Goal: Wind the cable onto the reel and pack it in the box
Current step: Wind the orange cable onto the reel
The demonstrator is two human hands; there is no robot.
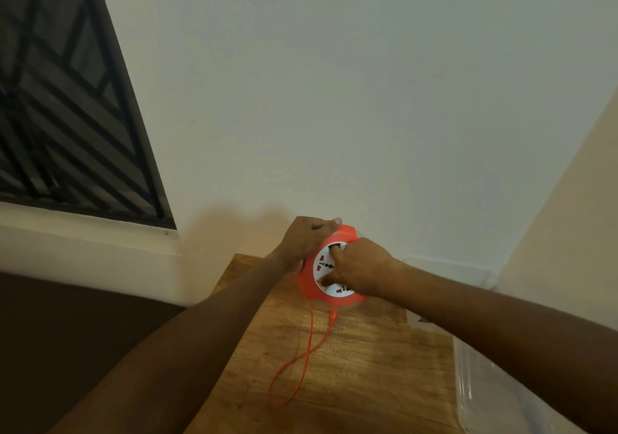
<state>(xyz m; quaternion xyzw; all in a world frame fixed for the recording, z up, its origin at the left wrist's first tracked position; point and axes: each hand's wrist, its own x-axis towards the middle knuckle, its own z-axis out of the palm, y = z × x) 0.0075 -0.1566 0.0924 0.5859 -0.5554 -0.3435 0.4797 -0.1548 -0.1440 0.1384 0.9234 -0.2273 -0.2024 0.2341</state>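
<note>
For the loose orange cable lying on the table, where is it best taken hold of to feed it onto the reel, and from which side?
Probably the straight run of the cable just below the reel, pinched from above. There it hangs free of the table, while the far loop lies flat on the wood and is harder to lift. Both the left hand and right hand are on the reel, so one must let go.

glossy plastic reel (309, 291), matt wood table (361, 373), clear plastic box (475, 387).

table (368, 366): wood | on it: orange cable (306, 360); clear box (475, 383)
</note>
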